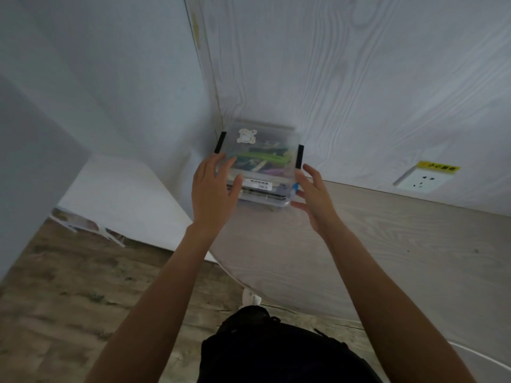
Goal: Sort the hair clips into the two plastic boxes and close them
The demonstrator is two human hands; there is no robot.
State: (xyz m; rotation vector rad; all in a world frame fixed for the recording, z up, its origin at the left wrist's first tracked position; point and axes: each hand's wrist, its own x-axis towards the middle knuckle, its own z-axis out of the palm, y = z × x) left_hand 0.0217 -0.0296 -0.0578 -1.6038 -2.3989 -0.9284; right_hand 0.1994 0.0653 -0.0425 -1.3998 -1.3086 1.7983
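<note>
Two clear plastic boxes are stacked in the back corner of the table, against the wall. The top box [262,142] has its lid shut, black latches on both sides and a sticker on the lid. Colourful hair clips [262,158] show through it, green, purple and dark ones. The lower box [265,199] shows only its front edge, with a blue latch at the right. My left hand [211,194] rests at the stack's front left corner with its fingers spread. My right hand [315,200] is beside the front right corner, fingers apart, gripping nothing.
The light wooden table [387,244] runs to the right along a wood-grain wall with a power socket [420,181] under a yellow label. A white ledge [116,189] lies to the left. The wooden floor [69,299] is below, with dark clothing near the bottom edge.
</note>
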